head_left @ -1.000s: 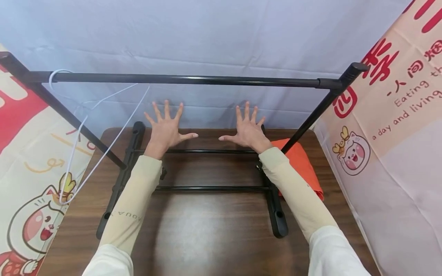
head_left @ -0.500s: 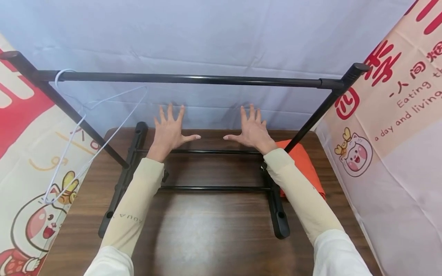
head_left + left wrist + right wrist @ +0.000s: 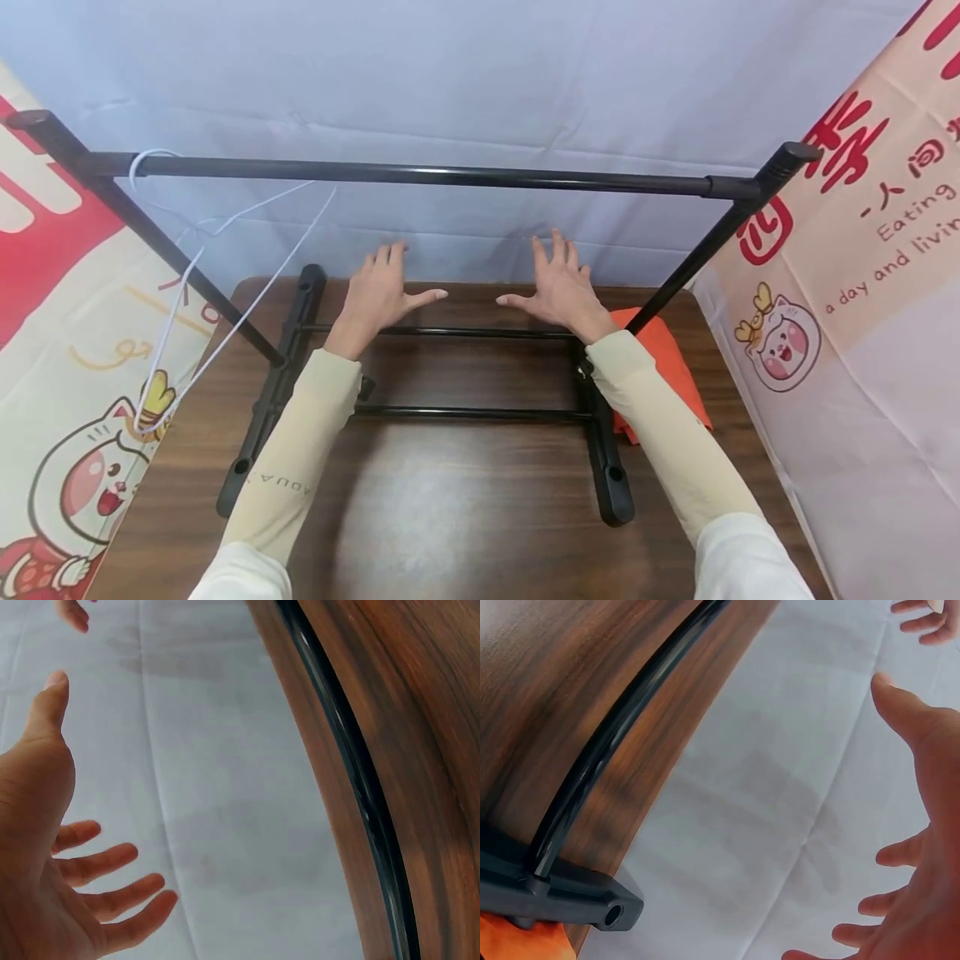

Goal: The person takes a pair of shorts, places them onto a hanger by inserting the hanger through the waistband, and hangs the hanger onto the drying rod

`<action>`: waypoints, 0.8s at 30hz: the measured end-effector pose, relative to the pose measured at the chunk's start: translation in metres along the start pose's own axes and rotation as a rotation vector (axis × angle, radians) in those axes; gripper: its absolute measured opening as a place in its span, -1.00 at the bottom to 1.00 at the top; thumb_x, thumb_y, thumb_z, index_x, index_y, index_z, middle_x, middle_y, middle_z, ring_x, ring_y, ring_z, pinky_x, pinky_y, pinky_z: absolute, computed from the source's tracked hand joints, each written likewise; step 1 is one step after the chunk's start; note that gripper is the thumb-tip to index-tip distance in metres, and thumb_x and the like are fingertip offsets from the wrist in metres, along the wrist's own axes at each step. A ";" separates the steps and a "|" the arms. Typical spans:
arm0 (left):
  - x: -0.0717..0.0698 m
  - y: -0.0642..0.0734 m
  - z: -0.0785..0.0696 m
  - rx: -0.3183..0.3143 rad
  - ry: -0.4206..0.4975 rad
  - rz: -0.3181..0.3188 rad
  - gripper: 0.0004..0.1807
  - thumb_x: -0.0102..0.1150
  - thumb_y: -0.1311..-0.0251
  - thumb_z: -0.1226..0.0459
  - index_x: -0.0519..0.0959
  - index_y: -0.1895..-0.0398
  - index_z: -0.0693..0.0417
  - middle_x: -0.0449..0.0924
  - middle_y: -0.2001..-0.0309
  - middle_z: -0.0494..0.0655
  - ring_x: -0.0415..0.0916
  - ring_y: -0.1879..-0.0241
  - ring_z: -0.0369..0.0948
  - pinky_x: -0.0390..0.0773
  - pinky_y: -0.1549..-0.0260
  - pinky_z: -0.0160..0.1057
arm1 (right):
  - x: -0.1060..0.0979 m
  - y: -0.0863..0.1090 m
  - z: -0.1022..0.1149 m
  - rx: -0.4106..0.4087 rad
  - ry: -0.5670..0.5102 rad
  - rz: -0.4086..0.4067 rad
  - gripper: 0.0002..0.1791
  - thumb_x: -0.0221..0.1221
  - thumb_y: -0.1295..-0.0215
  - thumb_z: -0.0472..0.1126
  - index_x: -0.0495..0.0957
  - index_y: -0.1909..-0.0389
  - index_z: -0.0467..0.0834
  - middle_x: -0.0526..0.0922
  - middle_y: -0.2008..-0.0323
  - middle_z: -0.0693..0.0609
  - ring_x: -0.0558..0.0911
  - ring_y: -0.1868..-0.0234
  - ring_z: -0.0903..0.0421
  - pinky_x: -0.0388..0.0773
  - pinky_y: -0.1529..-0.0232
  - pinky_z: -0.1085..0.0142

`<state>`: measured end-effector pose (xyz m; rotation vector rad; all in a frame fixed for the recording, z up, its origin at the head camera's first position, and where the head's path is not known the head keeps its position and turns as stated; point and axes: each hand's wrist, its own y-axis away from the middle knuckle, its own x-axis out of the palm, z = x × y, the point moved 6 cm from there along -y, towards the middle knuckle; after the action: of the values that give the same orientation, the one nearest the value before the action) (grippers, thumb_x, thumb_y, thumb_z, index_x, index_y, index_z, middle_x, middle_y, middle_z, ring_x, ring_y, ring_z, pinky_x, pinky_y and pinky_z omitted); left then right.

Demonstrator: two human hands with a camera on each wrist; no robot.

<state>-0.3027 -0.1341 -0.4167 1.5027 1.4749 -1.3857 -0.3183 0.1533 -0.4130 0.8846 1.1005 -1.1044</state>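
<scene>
Both hands are held out, palms away, inside a black tubular rack (image 3: 450,174) in the head view. My left hand (image 3: 377,292) has its thumb pointing inward and its fingers slightly bent; nothing is in it. In the left wrist view the same left hand (image 3: 45,825) shows spread fingers before the pale cloth. My right hand (image 3: 558,287) mirrors it, thumb inward, fingers apart, holding nothing. Its fingers also show loosely bent in the right wrist view, where the right hand (image 3: 930,832) is at the right edge. The rack's rear lower bar (image 3: 480,332) runs below both hands.
A white cord (image 3: 180,308) loops over the rack's top bar at the left. Folded orange cloth (image 3: 667,358) lies on the brown wooden table (image 3: 450,517) by the right foot. A pale cloth backdrop (image 3: 450,75) hangs behind, with printed sheets on both sides.
The fingers of both hands have bent from straight and widely spread to slightly curved. In the head view the hands have shifted a little to the right. The hanging cord sways.
</scene>
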 end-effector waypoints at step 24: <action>0.017 0.030 -0.045 -0.086 0.587 0.183 0.11 0.31 -0.15 -0.41 0.30 -0.53 0.16 0.44 -0.40 0.12 0.46 -0.32 0.06 0.55 -0.27 0.11 | -0.035 0.050 0.011 -0.141 -0.104 -0.116 0.19 0.25 -0.16 0.59 0.22 -0.61 -0.10 0.06 -0.67 -0.21 0.09 -0.64 -0.33 0.27 -0.45 -0.42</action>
<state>-0.2656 -0.0930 -0.4282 2.0363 1.6470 -0.7920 -0.2694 0.1630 -0.3755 0.6519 1.1392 -1.1400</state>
